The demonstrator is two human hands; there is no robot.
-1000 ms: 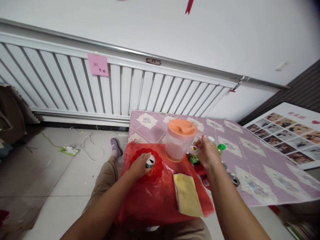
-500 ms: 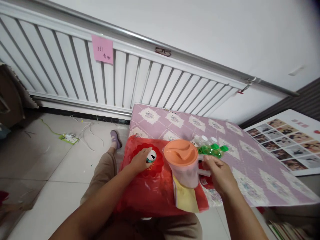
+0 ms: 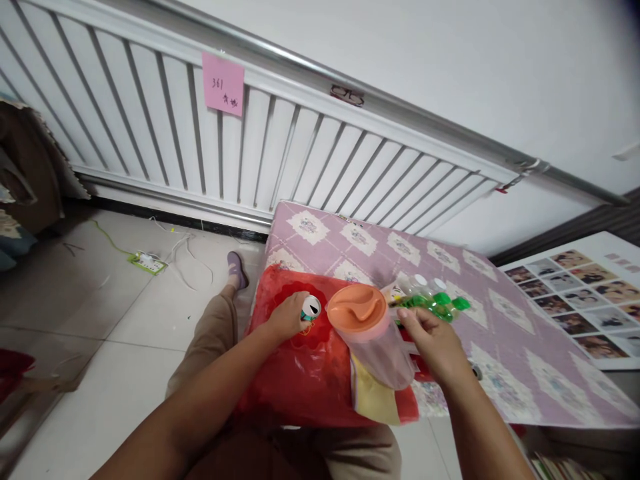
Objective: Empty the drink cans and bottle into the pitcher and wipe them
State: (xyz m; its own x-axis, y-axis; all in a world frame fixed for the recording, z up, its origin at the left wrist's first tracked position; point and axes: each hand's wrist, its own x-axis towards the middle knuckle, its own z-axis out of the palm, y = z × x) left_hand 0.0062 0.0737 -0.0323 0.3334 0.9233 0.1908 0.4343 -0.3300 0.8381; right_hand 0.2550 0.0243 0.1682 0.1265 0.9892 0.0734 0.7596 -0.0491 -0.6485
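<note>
My left hand (image 3: pixel 290 316) is closed round a small can (image 3: pixel 311 307) with an open top, above the red flower-shaped dish (image 3: pixel 320 337). Its fingers cover the can's far side. A clear pitcher (image 3: pixel 383 357) with an orange lid (image 3: pixel 358 308) leans with its lid toward the can. My right hand (image 3: pixel 427 333) is closed at the upper end of the pitcher's handle, the fingers hiding part of it. Below the pitcher lies a yellow cloth (image 3: pixel 375 398) on the red plastic cover (image 3: pixel 300 387).
Clear bottles with green caps (image 3: pixel 443 300) stand behind my right hand on the patterned tablecloth (image 3: pixel 440 257). A red object (image 3: pixel 425 368) is partly hidden by the pitcher. The white radiator (image 3: pixel 280 147) runs behind the table. A photo board (image 3: pixel 590 293) leans at the right.
The pitcher has tilted further, its lid nearer the can and its base swung to the right. The can's top now faces more toward the pitcher. The whole view has shifted a little.
</note>
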